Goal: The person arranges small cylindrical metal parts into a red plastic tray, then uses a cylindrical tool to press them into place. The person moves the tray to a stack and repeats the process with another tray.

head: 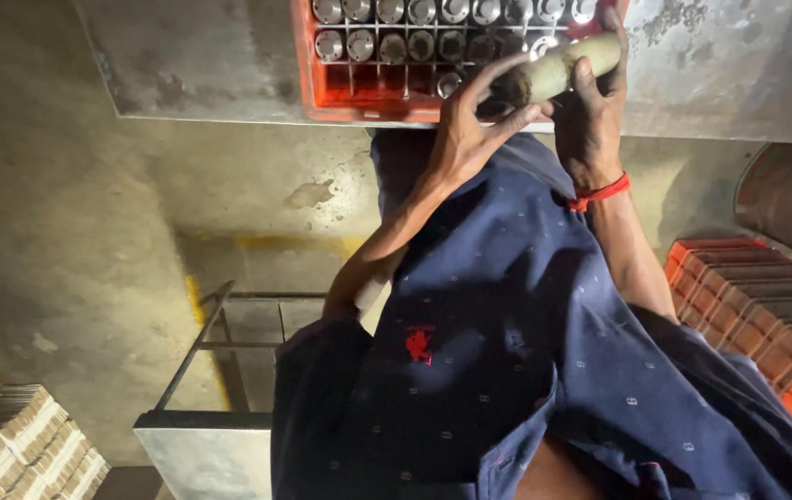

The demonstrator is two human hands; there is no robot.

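Note:
My right hand (590, 111) grips a pale cylindrical metal piece (567, 65) held slanted over the front edge of a red plastic crate (308, 79). My left hand (465, 125) touches the dark lower end of the same cylinder with its fingers. The crate has a grid of cells holding several upright metal cylinders (391, 44) with shiny round tops. A red thread is tied round my right wrist (600, 193).
The crate rests on a worn grey metal table (192, 65). An empty red gridded crate (757, 306) stands at the right. Stacked flat cardboard (16, 444) lies at the lower left, beside a metal frame (220, 343) on the concrete floor.

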